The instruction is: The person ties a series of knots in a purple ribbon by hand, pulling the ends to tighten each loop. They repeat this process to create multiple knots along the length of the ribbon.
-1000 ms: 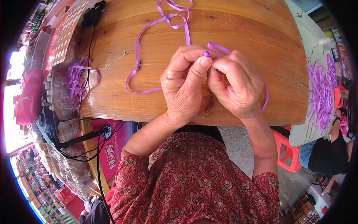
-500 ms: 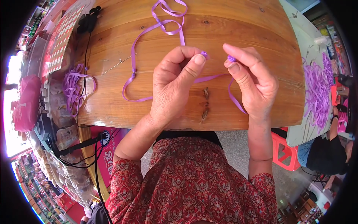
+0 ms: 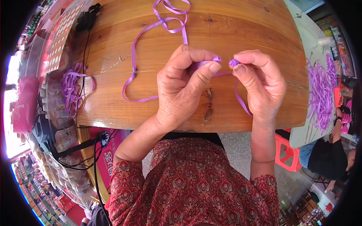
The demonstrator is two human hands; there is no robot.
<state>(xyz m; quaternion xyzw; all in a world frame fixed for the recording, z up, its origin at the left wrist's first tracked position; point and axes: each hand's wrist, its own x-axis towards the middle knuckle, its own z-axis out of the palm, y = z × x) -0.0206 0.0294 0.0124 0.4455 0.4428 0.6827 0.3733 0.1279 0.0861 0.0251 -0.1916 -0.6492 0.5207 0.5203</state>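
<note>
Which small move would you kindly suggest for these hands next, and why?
Perhaps ease the right hand toward the left hand: the right pinches a small, round, twisted purple ribbon knob, the left a narrow purple ribbon tip, and a gap separates them.

The narrow flat ribbon is purple, the wooden tabletop orange-brown, the near short-sleeved shirt red with ornamental pattern.

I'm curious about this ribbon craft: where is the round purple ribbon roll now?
In the head view, the ribbon roll is pinched in the right hand, over the wooden table, just right of the purple ribbon end in the left hand.
</note>
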